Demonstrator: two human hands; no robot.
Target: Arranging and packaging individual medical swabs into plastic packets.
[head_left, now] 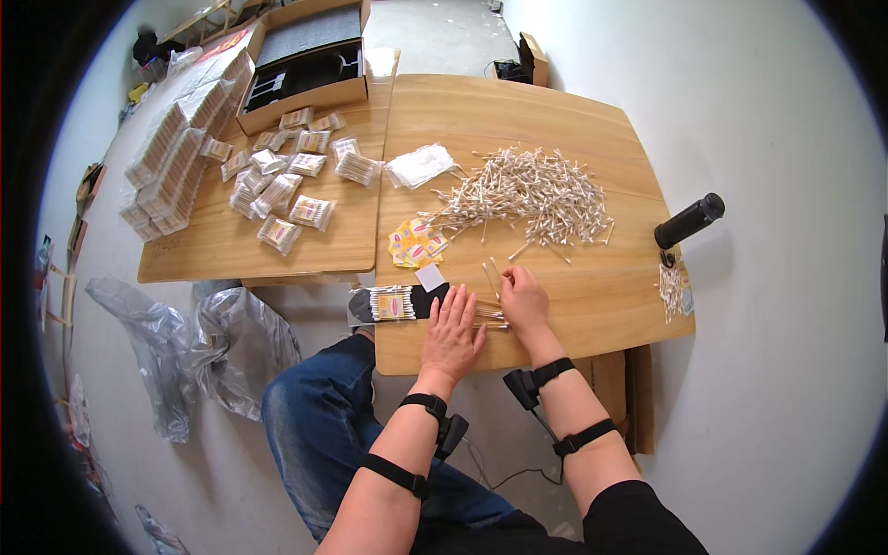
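My left hand (452, 329) lies flat near the table's front edge, fingers stretched out, its fingertips by a black patch (427, 300). Left of it is a clear bag (393, 303) with a row of cotton swabs and a yellow card inside. My right hand (524, 301) is closed in a pinch, with a thin cotton swab (494, 265) reaching its fingertips. Several loose swabs (490, 315) lie between the hands, partly hidden by them. A small white square card (430, 277) rests just above my left fingers.
Ahead lies a large heap of cotton swabs (532, 194), with yellow cards (416, 242) and clear bags (421, 166) to its left. Filled packs (277, 192), stacked packs (171, 176) and an open carton (305, 97) occupy the left table. A black cylinder (689, 220) stands at the right edge.
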